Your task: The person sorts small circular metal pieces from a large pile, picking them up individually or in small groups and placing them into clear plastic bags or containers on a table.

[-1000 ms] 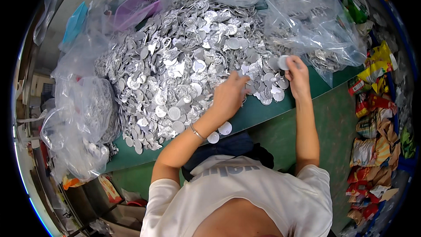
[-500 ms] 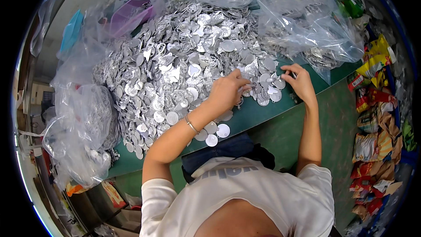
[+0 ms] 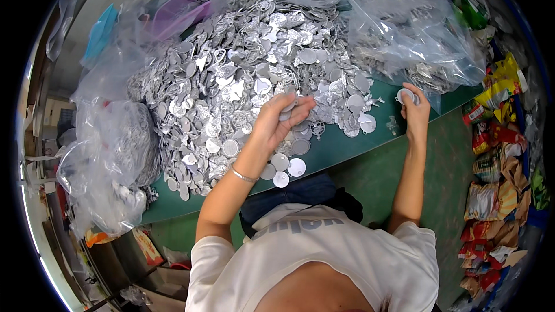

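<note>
Two hands — left hand (image 3: pixel 278 120) pinching metal pieces (image 3: pixel 287 107), right hand (image 3: pixel 414 111) holding disc (image 3: pixel 405 96).

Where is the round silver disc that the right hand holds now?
In the head view, the round silver disc is at the right, pinched in the right hand above the green table edge, just below the clear plastic bag of metal pieces.

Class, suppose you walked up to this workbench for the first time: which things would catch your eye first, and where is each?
First, the heap of silvery metal pieces covering most of the green table. Next, the left hand at the heap's near edge, pinching pieces, and the right hand raised to the right, holding a small disc. Clear plastic bags of similar pieces sit at the upper right and left.
</note>
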Demonstrator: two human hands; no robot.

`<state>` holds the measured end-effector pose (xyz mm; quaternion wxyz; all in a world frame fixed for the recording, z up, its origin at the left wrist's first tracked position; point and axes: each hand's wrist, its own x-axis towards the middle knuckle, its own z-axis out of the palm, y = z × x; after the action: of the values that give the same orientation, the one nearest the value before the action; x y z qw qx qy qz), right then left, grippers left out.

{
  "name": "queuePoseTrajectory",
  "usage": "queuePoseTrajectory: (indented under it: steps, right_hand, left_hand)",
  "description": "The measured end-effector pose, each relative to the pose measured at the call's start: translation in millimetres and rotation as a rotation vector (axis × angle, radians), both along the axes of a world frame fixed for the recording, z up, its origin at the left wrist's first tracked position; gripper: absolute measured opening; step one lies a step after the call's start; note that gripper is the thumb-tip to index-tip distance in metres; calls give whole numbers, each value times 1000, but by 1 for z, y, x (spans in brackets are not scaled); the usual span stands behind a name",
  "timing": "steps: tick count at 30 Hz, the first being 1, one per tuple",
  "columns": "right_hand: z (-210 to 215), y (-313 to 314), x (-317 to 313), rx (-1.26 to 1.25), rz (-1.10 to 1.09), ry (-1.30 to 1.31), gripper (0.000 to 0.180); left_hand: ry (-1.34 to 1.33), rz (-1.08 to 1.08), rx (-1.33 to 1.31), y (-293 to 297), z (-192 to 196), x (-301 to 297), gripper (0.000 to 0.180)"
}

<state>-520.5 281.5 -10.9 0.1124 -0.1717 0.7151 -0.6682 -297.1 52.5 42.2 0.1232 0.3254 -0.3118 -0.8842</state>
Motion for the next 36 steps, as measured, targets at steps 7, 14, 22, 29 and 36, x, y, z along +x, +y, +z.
queuePoseTrajectory:
  steps: [7, 14, 22, 29, 36]
  right_hand:
    - [9, -21, 20, -719, 287, -981, 18]
    - [22, -60, 33, 591, 130, 627, 31]
    - [11, -54, 16, 388, 90, 340, 17]
    - [12, -37, 8, -105, 270, -508, 22]
    - [11, -32, 14, -788, 552, -1045, 19]
  left_hand:
    - [-15, -244, -311, 3, -7, 24, 28]
    - [108, -246, -141, 6, -17, 19, 13]
    - [-19, -202, -38, 13, -12, 20, 38]
    - [-23, -214, -56, 17, -11, 20, 36]
    - [37, -159, -91, 16, -8, 20, 30]
